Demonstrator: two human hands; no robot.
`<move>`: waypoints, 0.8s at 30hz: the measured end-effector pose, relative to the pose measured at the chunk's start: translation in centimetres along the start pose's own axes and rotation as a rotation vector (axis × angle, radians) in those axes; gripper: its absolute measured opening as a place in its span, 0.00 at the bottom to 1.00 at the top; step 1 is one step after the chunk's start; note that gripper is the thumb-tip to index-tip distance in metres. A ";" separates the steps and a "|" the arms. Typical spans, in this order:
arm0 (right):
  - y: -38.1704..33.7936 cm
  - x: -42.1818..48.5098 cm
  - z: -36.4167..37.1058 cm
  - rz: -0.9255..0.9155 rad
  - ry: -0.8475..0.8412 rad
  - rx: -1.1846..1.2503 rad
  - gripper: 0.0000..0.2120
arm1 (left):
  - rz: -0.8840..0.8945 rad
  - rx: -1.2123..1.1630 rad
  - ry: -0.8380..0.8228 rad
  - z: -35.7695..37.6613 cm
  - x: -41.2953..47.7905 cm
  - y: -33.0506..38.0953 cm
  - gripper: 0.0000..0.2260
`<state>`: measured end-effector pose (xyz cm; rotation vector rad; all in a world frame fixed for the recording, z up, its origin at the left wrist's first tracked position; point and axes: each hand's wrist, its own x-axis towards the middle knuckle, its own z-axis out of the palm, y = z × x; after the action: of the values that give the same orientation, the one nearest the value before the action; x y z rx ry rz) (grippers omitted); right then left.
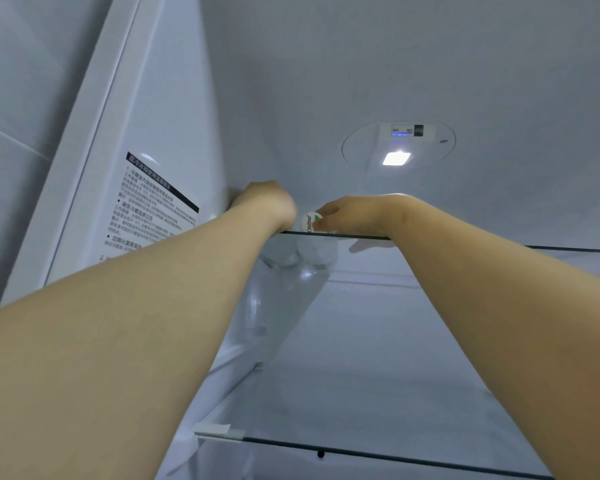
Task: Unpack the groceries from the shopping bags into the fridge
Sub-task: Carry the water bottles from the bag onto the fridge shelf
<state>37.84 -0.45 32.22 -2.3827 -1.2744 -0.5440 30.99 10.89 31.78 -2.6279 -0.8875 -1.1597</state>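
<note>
I look up into the fridge from below its upper glass shelf (465, 247). My right hand (354, 216) reaches over the shelf's front edge and pinches the neck of a clear water bottle, just behind its white cap (309, 223), which faces me. My left hand (267, 202) is at the shelf's left end by the side wall, curled over a second clear bottle (279, 259) that shows only dimly through the glass. The left hand's fingers are hidden behind its back. Both forearms stretch up from the bottom corners of the view.
A lower glass shelf (395, 457) crosses the bottom of the view under my arms. The fridge's back wall carries a lit lamp and control panel (397, 157). On the left side wall is a printed instruction label (153, 209). The upper shelf's right part holds nothing visible.
</note>
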 end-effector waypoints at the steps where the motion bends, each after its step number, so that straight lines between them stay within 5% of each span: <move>1: -0.1 -0.1 0.0 -0.005 -0.012 -0.021 0.20 | -0.008 -0.005 0.011 0.0 0.0 0.0 0.08; 8: -0.4 -0.2 0.1 -0.018 -0.046 -0.067 0.21 | 0.084 0.162 -0.012 0.1 0.8 -0.1 0.12; 13: -0.6 -0.4 0.4 0.028 -0.021 0.015 0.21 | 0.026 -0.017 0.037 0.7 0.8 -0.2 0.14; 24: -0.5 -1.6 0.9 0.014 0.327 0.038 0.18 | -0.034 -0.306 0.209 0.2 -1.8 -0.6 0.14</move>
<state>36.72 -0.85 30.75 -2.1581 -1.1100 -0.8559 29.86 10.58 30.31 -2.6553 -0.7695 -1.6628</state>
